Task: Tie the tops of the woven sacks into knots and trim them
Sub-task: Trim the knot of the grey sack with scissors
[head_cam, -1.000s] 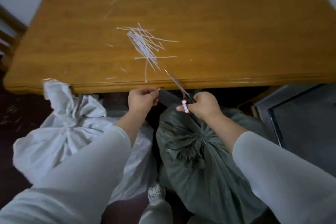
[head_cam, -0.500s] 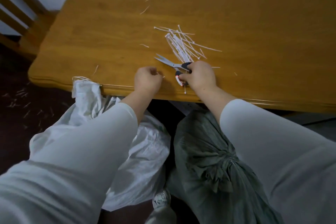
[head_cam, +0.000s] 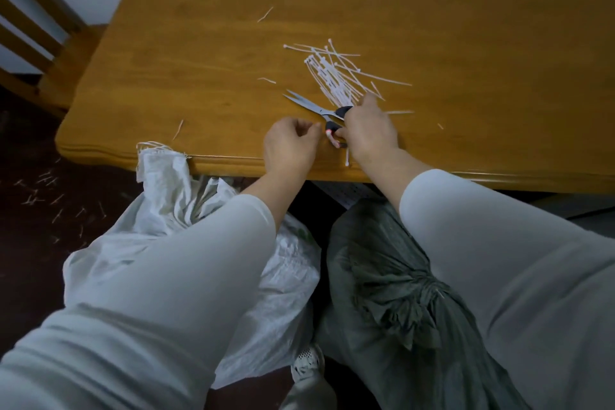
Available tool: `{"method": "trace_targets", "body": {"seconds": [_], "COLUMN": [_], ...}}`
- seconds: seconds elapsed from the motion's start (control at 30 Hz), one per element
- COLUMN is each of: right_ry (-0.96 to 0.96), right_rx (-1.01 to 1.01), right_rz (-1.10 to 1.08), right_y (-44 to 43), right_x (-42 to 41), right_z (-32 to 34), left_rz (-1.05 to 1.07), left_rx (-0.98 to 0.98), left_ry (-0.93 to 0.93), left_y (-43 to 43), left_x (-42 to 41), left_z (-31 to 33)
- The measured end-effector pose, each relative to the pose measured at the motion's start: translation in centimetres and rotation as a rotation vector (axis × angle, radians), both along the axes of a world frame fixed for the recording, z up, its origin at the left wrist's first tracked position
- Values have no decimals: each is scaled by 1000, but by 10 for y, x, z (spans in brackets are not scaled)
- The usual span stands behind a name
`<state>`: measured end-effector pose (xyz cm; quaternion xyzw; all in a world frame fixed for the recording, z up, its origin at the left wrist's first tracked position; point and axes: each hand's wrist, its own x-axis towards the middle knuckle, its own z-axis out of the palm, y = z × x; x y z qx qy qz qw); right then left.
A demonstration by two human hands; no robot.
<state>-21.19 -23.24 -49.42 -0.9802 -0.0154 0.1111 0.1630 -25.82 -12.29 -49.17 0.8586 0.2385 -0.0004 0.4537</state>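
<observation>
Hands: left (head_cam: 291, 146) fisted (contents unclear); right (head_cam: 369, 130) covers scissors (head_cam: 309, 105) handles, forefinger out, grip unclear.

Green sack (head_cam: 382, 293) tied shut; white sack (head_cam: 173, 196) beside.

At mid-frame the right hand (head_cam: 369, 133) gripped the scissors (head_cam: 312, 106) by their black handles on the wooden table (head_cam: 199, 60), blades aimed upper left. The left hand (head_cam: 289, 146) lay curled just beside, below a heap of white cable ties (head_cam: 332, 80). A white sack (head_cam: 159, 210) sat lower left and a knotted grey-green sack (head_cam: 382, 276) lower right.
</observation>
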Motion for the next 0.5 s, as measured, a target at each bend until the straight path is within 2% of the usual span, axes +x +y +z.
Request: {"method": "trace_targets", "body": {"seconds": [0.1,0.17,0.27,0.37,0.5], "right_ry": [-105,-181,-213,-183,-52], "right_rx": [165,95,67,77,104], "right_rz": [-67,-43,-118,-220,-375], "right_y": [-12,-32,-79,-131,-196], "right_x": [-17,-36,-71,-111,-160], "right_z": [-1,-1,-8,-21,-50], "left_rz": [9,-8,-93,-183,-257], "left_rx": [-35,-59,-54,-69,-61], "left_ry": [-61,-92,-65,30,272], "left_y": [-16,-28,-55,-86,-128], "left_x": [-11,-23,-51,-83,-120], "left_z": [1,-2,-11,-25,-51]}}
